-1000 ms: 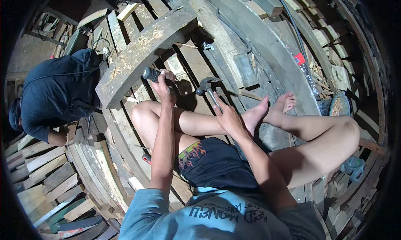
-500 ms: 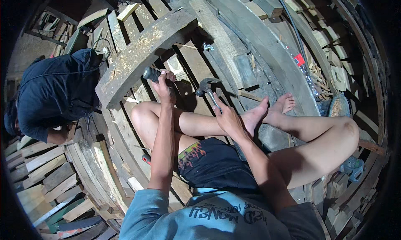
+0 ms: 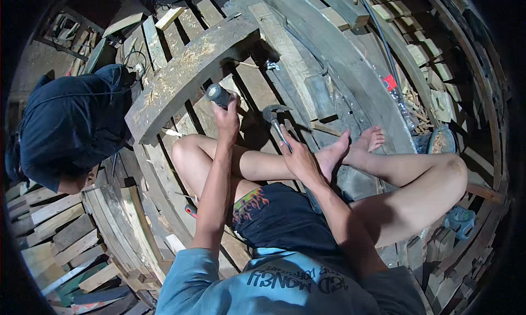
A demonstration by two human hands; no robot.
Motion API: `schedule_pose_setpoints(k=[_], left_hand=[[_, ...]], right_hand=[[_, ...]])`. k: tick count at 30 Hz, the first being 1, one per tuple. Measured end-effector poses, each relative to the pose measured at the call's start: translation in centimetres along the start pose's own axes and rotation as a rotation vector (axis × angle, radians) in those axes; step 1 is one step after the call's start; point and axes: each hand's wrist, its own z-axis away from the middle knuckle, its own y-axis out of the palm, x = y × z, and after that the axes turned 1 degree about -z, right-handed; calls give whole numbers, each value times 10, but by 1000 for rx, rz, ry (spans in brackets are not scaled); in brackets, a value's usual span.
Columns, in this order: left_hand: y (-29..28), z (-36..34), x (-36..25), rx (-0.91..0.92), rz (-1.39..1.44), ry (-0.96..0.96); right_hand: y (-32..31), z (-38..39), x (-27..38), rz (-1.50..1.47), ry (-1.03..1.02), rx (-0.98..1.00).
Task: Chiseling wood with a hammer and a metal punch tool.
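Observation:
My left hand (image 3: pixel 226 115) is closed around a dark, thick tool handle (image 3: pixel 217 95) with a pale round end turned upward; the rest of that tool is hidden. It is above the slats, close to the inner edge of a curved wooden piece (image 3: pixel 183 76) strewn with shavings. In my right hand (image 3: pixel 298 156) is a claw hammer (image 3: pixel 272 114), gripped by its shaft with the head raised above my shin. The hammer and the dark handle are apart. Neither tool appears to touch the curved wood.
A co-worker in dark clothes (image 3: pixel 74 123) bends over at the left. Stacked wood strips (image 3: pixel 71 233) lie lower left. A long curved beam (image 3: pixel 350 68) runs past my bare feet. A red-handled tool (image 3: pixel 190 211) lies beside my left thigh. A dark flat block (image 3: pixel 320 97) rests beyond my feet.
My left hand has shifted right with the dark handle, whose end has turned more upward. The hammer head has tilted slightly. The co-worker has leaned a little lower.

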Motion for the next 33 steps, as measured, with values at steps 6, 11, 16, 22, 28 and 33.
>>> schedule_pose_setpoints(k=[6,11,16,22,28,33], left_hand=[[6,3,-4,43,-228,31],[16,3,-23,109,-240,-7],[9,-1,-4,138,-300,43],[20,0,-7,112,-212,40],[19,2,-20,119,-54,-90],[-9,-14,19,51,106,-89]], right_hand=[[-31,3,27,-130,83,40],[-61,-9,49,-240,-308,-222],[-113,-5,114,-230,-520,-211],[-130,0,130,-35,-433,-36],[-121,1,108,13,-395,-23],[-116,2,109,-53,-283,30]])
